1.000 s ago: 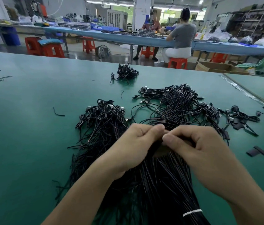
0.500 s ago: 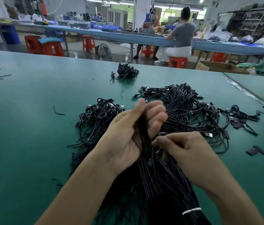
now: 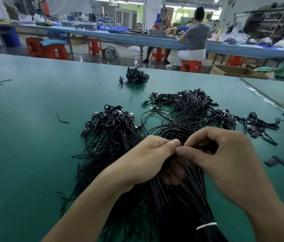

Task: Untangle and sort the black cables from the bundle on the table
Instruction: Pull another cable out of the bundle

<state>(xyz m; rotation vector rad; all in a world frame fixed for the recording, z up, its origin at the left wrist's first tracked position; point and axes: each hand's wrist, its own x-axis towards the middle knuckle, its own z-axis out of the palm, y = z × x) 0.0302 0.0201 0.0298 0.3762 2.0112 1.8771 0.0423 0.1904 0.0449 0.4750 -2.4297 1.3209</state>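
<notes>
Since the earlier frame my left hand (image 3: 148, 158) has dropped from its raised position and my right hand (image 3: 225, 158) has come up to meet it; the two thumbs now sit tip to tip over the bundle of black cables (image 3: 181, 203). Left hand: fingers curled under and round a sheaf of the bundle's strands, thumb pressed on top, a closed grasp. Right hand: fingers curled, thumb and forefinger pinching a thin black strand (image 3: 198, 147) at the point where the hands meet; whether more than one strand lies in that pinch I cannot tell. Bundle: lies on the green table (image 3: 33, 137) directly beneath both hands, running toward me; a white tie (image 3: 206, 226) binds it near the lower edge of the view. Left heap (image 3: 109, 126): looped cables with connectors, just beyond my left hand. Far heap (image 3: 190, 109): a larger tangle beyond my right hand, its strands running down into the bundle. Small clump (image 3: 136, 76): well apart, near the table's far edge. Flat black pieces (image 3: 277, 161): scattered on the table to the right. Background: a seated person (image 3: 196, 37) on a red stool (image 3: 191, 66) at another bench.
</notes>
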